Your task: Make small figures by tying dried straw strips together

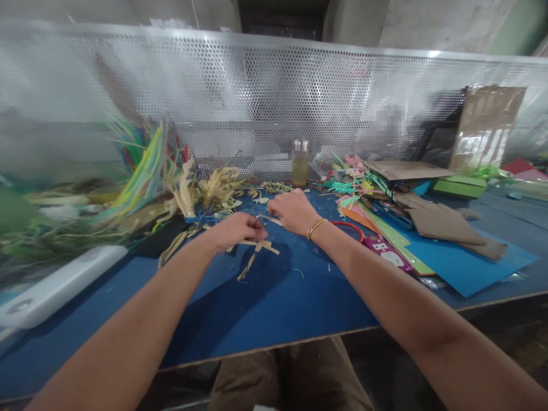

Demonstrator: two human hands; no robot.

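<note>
My left hand (pixel 237 229) is closed in a pinch on tan dried leaf strips (pixel 255 253), which trail toward me over the blue table (pixel 274 302). My right hand (pixel 293 210), with a gold bracelet (pixel 315 227) at the wrist, is closed in a fist just beyond it, gripping the far end of a thin strip stretched between both hands. What lies inside the right fist is mostly hidden.
A heap of dried husks (pixel 216 191) and coloured strips (pixel 145 162) lies at the left. A glass jar (pixel 300 163) stands at the back by a perforated metal screen (pixel 274 97). Red-handled scissors (pixel 349 227), coloured paper sheets (pixel 462 265), cardboard (pixel 440 222) and a white bar (pixel 60 285) surround the work spot.
</note>
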